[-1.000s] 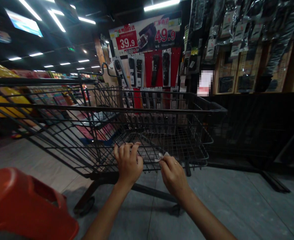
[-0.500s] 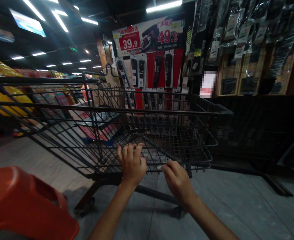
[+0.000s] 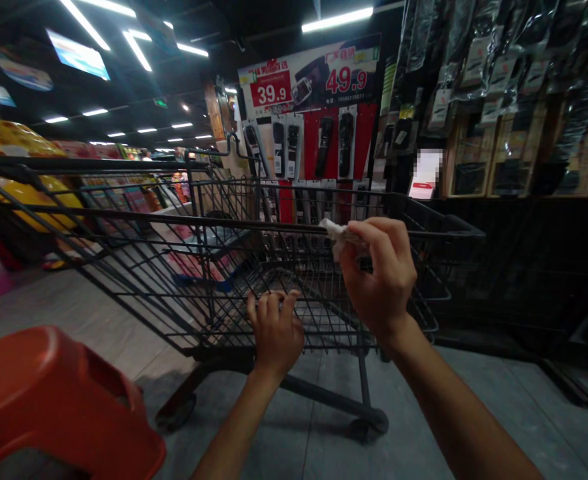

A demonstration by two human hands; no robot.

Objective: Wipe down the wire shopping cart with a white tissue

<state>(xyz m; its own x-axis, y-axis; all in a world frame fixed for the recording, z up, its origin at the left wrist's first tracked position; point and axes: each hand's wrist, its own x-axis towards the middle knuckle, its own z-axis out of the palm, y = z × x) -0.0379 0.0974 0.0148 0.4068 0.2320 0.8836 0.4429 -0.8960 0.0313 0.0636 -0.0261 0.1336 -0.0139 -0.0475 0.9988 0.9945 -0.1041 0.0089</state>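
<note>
Right hand (image 3: 380, 273): pinches thumb and fingers nearly together on a crumpled white wad (image 3: 336, 231).
White wad: pokes out toward ten o'clock from those fingertips, level with the near top rail (image 3: 274, 227) of the shopping cart (image 3: 214, 287); touching or apart, impossible to tell.
Top rail: runs lengthwise nine to three o'clock, closer to the right hand.
Left hand (image 3: 277, 333): rests at eight o'clock from the right, fingers half curled at the lower wires (image 3: 319, 348); firmness of hold, impossible to tell.
Red stool (image 3: 19, 380): stands toward nine o'clock.

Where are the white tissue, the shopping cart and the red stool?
White tissue (image 3: 335, 231), head view: its crumpled part.
Shopping cart (image 3: 224, 223), head view: its near upper rail.
Red stool (image 3: 54, 400), head view: its side.
</note>
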